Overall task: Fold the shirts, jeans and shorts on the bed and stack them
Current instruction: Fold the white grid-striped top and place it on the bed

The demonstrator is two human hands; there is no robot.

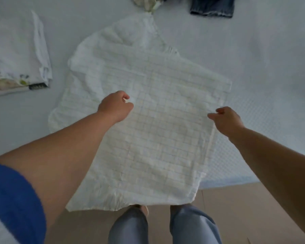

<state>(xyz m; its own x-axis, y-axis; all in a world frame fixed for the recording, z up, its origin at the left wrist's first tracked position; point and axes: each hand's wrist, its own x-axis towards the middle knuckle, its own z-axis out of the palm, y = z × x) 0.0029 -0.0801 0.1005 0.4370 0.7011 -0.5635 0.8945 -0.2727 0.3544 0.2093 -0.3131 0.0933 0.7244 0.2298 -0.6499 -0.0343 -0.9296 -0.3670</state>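
A white checked shirt (158, 106) lies spread on the bed, its lower hem hanging over the bed's near edge toward my legs. My left hand (115, 105) sits over the shirt's middle left with fingers curled, pinching the cloth. My right hand (224, 118) pinches the shirt's right edge between thumb and fingers. The shirt's far part is crumpled near the top.
A folded white printed garment (19, 57) lies at the left on the pale bed (262, 59). Dark jeans (212, 7) and a light crumpled garment (148, 3) lie at the far edge. The brown floor (236, 208) shows below the bed's edge.
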